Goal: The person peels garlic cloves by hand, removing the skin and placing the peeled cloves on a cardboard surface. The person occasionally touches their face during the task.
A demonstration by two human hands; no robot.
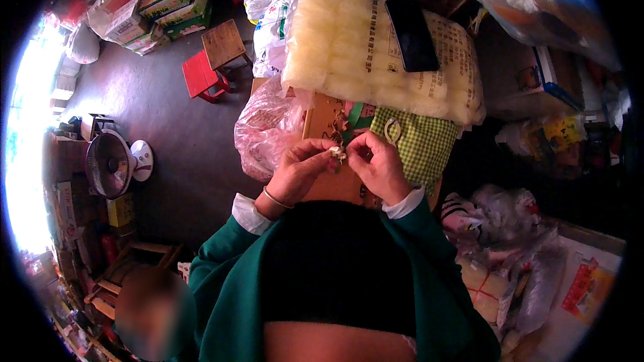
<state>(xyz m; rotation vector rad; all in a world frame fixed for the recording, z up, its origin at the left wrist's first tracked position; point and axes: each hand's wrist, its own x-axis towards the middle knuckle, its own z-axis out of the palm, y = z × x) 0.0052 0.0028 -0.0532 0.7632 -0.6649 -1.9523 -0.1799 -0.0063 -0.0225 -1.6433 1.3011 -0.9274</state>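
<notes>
My left hand (301, 168) pinches a small whitish, crumpled piece (337, 152) between thumb and fingertips; its exact kind is too small to tell. Close to its right side, my right hand (375, 163) has thumb and forefinger together, and whether anything is between them is unclear. Both hands are above a cardboard box (329, 186). Brown dried scraps (340, 123) lie on the box just beyond the fingers, beside a green strip (358, 115). A green checked cloth (427, 143) lies to the right, with a pale-handled tool (392, 130), perhaps small snips, on it.
A large clear-wrapped pack of pale yellow blocks (337, 40) lies beyond the box, with a black smartphone (412, 35) on it. A pink plastic bag (264, 130) sits at left. Farther left are a red stool (201, 75), a wooden stool (224, 44) and a fan (110, 165). Another person (156, 314) is at lower left.
</notes>
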